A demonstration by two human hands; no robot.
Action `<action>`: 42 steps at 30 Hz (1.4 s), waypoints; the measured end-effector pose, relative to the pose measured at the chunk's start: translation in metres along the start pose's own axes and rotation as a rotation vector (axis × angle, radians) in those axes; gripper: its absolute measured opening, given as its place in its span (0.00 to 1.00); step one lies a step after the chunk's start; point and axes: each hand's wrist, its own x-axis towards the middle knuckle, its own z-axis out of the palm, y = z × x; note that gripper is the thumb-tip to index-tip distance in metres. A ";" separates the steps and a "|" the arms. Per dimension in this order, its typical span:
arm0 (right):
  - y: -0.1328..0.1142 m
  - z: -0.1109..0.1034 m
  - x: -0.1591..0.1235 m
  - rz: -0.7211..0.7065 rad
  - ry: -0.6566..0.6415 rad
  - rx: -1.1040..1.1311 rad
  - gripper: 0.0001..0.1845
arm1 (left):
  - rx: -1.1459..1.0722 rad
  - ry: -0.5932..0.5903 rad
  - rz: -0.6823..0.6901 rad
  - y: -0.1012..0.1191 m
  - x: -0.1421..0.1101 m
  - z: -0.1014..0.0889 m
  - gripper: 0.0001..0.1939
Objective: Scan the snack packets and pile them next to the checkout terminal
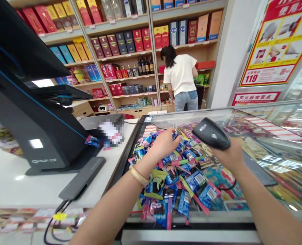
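My right hand (231,154) grips a black handheld barcode scanner (210,133), its head tilted to the left above a glass counter. Over the far part of a heap of small wrapped snack packets (170,177), my left hand (167,141) is closed, with its fingers curled inward. What those fingers hold, if anything, is hidden. The packets are mostly blue with pink and yellow-green ends, and several show barcodes. A gold bracelet (138,175) circles my left wrist.
A dark point-of-sale terminal (51,149) stands on the white counter to the left, behind a grey box-like device (83,178) with cables. Beneath my right forearm lies a dark flat panel (259,168). Beyond the counter, a person (180,76) leans toward shelves (127,54) of boxed bottles.
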 end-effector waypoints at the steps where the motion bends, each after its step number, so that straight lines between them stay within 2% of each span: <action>1: 0.002 0.001 -0.001 -0.008 0.007 -0.009 0.12 | 0.071 -0.059 0.022 0.004 0.004 0.003 0.12; 4: 0.008 0.005 -0.003 -0.030 0.028 -0.059 0.11 | 0.204 -0.110 0.096 0.012 0.008 0.010 0.12; 8: 0.014 0.008 -0.006 -0.044 0.005 -0.083 0.11 | 0.149 0.070 0.226 0.007 -0.007 0.008 0.11; 11: 0.015 0.005 -0.007 -0.041 -0.013 -0.069 0.11 | 0.024 0.252 0.279 -0.017 -0.026 -0.002 0.12; 13: 0.016 0.003 -0.006 -0.052 -0.040 -0.064 0.12 | 0.006 0.334 0.255 -0.044 -0.039 -0.013 0.12; 14: 0.016 0.002 -0.006 -0.063 -0.093 -0.067 0.12 | 0.028 0.352 0.216 -0.061 -0.045 -0.020 0.12; 16: 0.016 0.002 -0.005 -0.053 -0.053 -0.088 0.14 | 0.119 0.341 0.049 -0.098 -0.055 -0.037 0.11; 19: 0.017 0.005 -0.005 -0.084 -0.004 -0.092 0.19 | 0.340 0.231 -0.425 -0.156 -0.064 -0.068 0.14; 20: 0.017 0.006 -0.005 -0.101 0.008 -0.094 0.21 | 0.365 0.214 -0.509 -0.174 -0.065 -0.078 0.15; 23: 0.014 0.008 -0.006 -0.134 -0.001 -0.097 0.22 | 0.402 0.166 -0.673 -0.219 -0.067 -0.101 0.18; 26: 0.011 0.007 -0.006 -0.161 -0.032 -0.083 0.21 | 0.420 0.103 -0.759 -0.246 -0.064 -0.109 0.22; 33: 0.035 0.007 -0.018 -0.162 -0.149 -0.138 0.08 | 0.487 0.009 -0.834 -0.269 -0.041 -0.095 0.36; 35: 0.038 0.008 -0.026 -0.154 -0.121 -0.170 0.06 | 0.502 -0.019 -0.843 -0.273 -0.037 -0.095 0.37; 39: 0.027 0.009 -0.042 -0.076 -0.071 -0.261 0.05 | 0.538 -0.074 -0.833 -0.275 -0.037 -0.099 0.38; 42: 0.022 0.008 -0.043 -0.060 -0.072 -0.282 0.05 | 0.570 -0.112 -0.819 -0.270 -0.040 -0.102 0.35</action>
